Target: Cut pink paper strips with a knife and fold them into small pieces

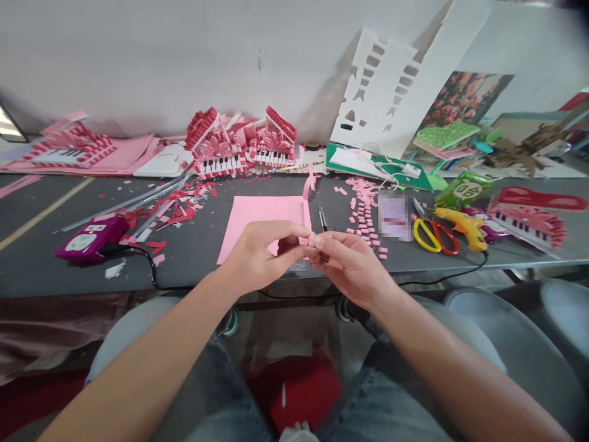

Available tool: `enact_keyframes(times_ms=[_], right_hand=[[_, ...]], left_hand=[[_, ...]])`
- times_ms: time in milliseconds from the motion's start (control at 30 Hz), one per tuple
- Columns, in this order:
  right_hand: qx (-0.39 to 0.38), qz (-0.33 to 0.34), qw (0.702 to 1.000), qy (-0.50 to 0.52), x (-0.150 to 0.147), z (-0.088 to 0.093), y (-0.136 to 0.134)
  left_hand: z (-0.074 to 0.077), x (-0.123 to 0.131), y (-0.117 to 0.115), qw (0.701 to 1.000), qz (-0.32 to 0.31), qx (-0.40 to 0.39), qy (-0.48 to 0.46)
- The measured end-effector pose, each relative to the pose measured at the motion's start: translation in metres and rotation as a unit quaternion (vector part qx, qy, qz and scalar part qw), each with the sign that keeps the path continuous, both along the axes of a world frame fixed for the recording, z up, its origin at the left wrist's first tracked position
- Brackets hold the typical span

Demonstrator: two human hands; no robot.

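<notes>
My left hand and my right hand meet fingertip to fingertip above the table's front edge. Both are closed in a pinch on a small pink piece, mostly hidden by the fingers. Under and behind my left hand lies a pink foam sheet. A thin pen-like tool rests just beyond my right hand. To its right are rows of small rolled pink pieces, with loose pink strips behind them. A curled pink strip stands at the sheet's far corner.
A purple glue-gun-like box sits left, its black cord running along the front edge. Red and pink scraps litter the left. Scissors and a yellow glue gun lie right. Pink piano models stand against the wall.
</notes>
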State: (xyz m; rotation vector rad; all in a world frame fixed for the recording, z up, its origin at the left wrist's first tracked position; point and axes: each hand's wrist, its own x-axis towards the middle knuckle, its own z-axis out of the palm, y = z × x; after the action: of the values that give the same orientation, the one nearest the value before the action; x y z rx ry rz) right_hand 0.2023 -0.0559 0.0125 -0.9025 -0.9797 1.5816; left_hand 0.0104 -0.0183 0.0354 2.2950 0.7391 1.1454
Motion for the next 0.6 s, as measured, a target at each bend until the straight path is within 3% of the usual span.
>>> enact_keyframes(times_ms=[267,433,500,600], right_hand=[[-0.002,0.036,0.999,-0.028,0.007,0.000,0.007],[0.063,-0.016,0.989,-0.130,0.039,0.006,0.018],[0.115,-0.049,0.955,-0.269,0.065,0.009,0.024],[0.158,-0.015,0.850,-0.503,0.106,0.009,0.033]], left_hand=[[-0.007,0.004,0.004,0.999,0.017,-0.033,-0.011],[-0.016,0.008,0.008,0.997,-0.003,-0.077,-0.010],[-0.018,0.007,0.009,0.994,0.002,-0.104,0.017],[-0.020,0.004,0.010,0.989,-0.001,-0.124,0.075]])
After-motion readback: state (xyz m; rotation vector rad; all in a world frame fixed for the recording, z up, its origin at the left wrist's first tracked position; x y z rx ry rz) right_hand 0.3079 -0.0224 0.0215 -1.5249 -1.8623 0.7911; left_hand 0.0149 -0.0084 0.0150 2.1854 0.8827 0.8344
